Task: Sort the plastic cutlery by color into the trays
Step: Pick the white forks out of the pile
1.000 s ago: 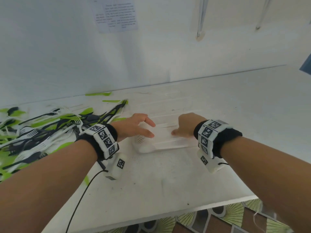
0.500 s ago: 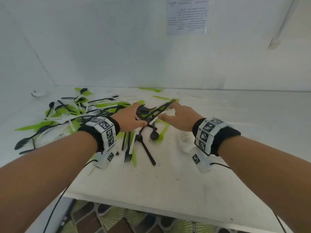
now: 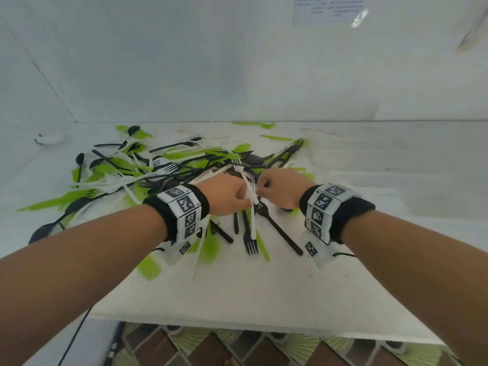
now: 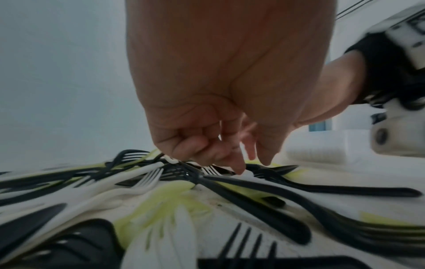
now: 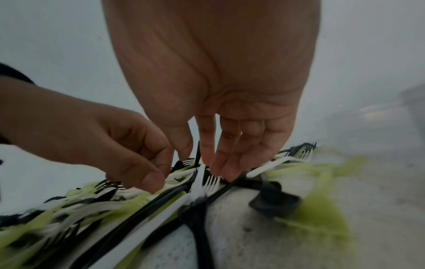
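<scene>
A jumble of black, white and green plastic cutlery (image 3: 158,170) covers the left and middle of the white table (image 3: 264,299). My two hands meet above its near edge. Curled fingers of my left hand (image 3: 229,196) pinch white cutlery (image 3: 253,223), whose handle hangs down between the hands. My right hand (image 3: 280,188) pinches the same white pieces from the other side; the right wrist view shows its thumb and fingers on a white fork (image 5: 198,180). A white ribbed tray (image 4: 315,154) lies to the right, seen in the left wrist view.
Black forks (image 3: 249,239) and green knives (image 3: 208,247) lie loose just below my hands. The table's front edge (image 3: 264,323) is close, with patterned floor beneath. White walls close the back and left. A small white object (image 3: 48,138) sits at the far left corner.
My hands left the white tray and moved left to the cutlery pile, and the head view turned with them. They came together and now pinch white cutlery.
</scene>
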`<state>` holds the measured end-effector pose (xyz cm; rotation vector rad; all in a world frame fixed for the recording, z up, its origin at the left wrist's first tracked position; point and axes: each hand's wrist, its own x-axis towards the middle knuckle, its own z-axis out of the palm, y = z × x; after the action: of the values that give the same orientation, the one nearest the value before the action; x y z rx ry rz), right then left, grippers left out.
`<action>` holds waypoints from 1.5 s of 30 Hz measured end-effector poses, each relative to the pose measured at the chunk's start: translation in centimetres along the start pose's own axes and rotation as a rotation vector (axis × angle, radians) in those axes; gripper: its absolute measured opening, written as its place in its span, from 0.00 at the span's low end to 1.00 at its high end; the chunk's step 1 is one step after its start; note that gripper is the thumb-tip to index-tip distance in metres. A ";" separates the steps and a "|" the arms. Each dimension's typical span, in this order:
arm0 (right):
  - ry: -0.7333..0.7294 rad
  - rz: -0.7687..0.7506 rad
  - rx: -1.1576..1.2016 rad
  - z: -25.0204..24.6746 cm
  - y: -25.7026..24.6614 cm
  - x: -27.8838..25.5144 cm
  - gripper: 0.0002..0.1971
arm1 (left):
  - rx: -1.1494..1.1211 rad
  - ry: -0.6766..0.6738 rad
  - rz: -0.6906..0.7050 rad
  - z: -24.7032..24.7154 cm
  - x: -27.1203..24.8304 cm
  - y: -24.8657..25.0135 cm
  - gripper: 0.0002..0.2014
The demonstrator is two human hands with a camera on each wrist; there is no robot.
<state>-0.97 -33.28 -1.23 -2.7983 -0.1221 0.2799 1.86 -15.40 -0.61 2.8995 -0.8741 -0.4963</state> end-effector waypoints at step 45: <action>0.331 0.382 0.654 1.2 -0.7 4.5 0.18 | -0.300 0.098 -0.290 1.5 -7.3 -4.3 0.20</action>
<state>3.10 -31.75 -2.88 -2.1531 0.4952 -0.0599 -2.10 -7.80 -0.62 2.7498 -0.3316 -0.4538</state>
